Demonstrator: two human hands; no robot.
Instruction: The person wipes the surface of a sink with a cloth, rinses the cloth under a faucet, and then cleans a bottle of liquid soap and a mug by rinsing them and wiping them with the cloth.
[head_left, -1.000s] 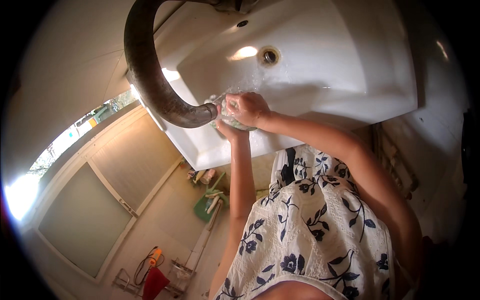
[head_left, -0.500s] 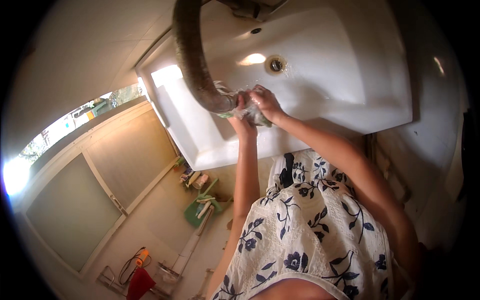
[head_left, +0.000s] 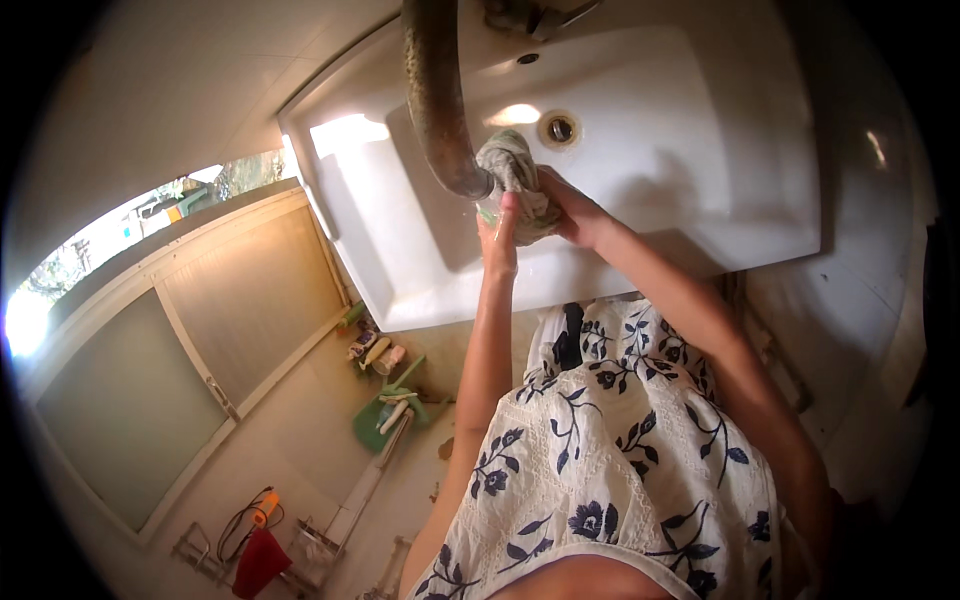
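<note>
A wide white sink [head_left: 640, 110], sunlit along its left ledge, stands near a pale-framed door [head_left: 130, 410]. A worn metal tap [head_left: 437, 110] curves over the basin. Just beside its mouth, a bunched pale cloth [head_left: 515, 165] is gripped by the curled left hand [head_left: 497, 240] and right hand [head_left: 577, 212], fingers seemingly partly hidden, near the drain [head_left: 560, 130].

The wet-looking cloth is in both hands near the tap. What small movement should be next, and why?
Probably a gentle squeeze of the cloth: it looks wet and bunched, the left hand and right hand both hold it, and the white basin beneath could catch the drips.
</note>
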